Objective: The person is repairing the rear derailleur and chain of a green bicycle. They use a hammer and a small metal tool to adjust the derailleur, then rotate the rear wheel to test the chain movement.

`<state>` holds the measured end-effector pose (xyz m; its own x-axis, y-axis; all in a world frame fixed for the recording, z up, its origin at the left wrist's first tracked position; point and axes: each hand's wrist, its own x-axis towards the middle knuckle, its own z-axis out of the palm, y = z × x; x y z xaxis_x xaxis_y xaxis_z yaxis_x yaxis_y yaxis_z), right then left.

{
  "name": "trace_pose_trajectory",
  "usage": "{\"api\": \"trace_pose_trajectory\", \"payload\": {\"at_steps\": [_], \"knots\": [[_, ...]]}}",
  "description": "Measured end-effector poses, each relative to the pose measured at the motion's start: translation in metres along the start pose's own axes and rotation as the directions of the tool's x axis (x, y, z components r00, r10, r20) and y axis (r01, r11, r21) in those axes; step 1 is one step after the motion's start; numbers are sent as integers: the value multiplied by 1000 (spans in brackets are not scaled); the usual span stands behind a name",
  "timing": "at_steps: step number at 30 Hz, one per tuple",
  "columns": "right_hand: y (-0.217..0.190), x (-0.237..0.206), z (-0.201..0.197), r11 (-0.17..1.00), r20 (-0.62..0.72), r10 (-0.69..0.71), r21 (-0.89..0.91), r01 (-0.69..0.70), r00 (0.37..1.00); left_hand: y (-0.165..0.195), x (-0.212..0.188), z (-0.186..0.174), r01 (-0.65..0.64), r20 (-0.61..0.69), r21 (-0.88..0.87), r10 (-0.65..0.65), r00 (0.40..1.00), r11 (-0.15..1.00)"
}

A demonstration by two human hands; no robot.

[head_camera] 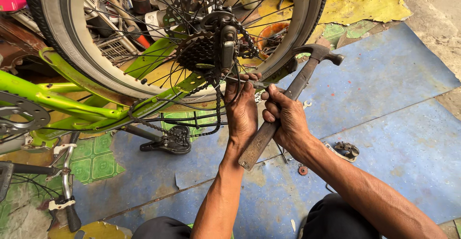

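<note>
Two hands are busy right under the rear wheel [62,32] of an upside-down lime green bike frame [72,102]. The left hand [241,111] is reaching up to the rear derailleur [225,51] below the cassette [197,51], fingers pinched on a small metal tool or pin [259,84] there; can't make out exactly what it is. The right hand [283,119] is clamped round the middle of a rusty old claw hammer [283,107], head up near the tyre, handle end pointing down toward the person's knees. The hammer sits just beside the left hand, almost touching it. The chain [211,119] hangs slack in a loop beside the left wrist, with a black pedal [170,140] near it. All of this is over a blue mat [394,123] on the floor, a few small parts [345,148] lying on it just beside the right forearm.
</note>
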<state>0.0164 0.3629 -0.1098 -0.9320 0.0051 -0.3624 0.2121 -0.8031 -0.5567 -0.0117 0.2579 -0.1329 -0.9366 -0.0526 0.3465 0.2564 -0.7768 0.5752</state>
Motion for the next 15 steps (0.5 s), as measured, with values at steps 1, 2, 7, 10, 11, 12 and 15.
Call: {"api": "trace_pose_trajectory", "payload": {"at_steps": [1,2,7,10,11,12,15], "knots": [[0,-1,1,1000,0,-4,0,4,1000,1,-1,0,11,-5,30,-11,1000,999],[1,-1,1,1000,-1,-8,-1,8,1000,2,-1,0,22,-10,59,-21,1000,998],[1,-3,3,1000,28,-23,2,23,999,2,0,-2,59,-16,116,-57,998,991],[1,-2,3,1000,14,-23,7,23,1000,-1,1,-3,44,-20,121,-41,999,992],[1,-2,4,1000,4,-16,11,16,1000,-2,2,-3,29,-17,99,-27,999,995],[1,-2,4,1000,-5,-7,15,7,1000,-3,2,-3,14,-14,78,-13,1000,997],[2,-2,4,1000,6,-30,10,30,1000,-3,2,-4,26,2,73,-27,1000,997]]}}
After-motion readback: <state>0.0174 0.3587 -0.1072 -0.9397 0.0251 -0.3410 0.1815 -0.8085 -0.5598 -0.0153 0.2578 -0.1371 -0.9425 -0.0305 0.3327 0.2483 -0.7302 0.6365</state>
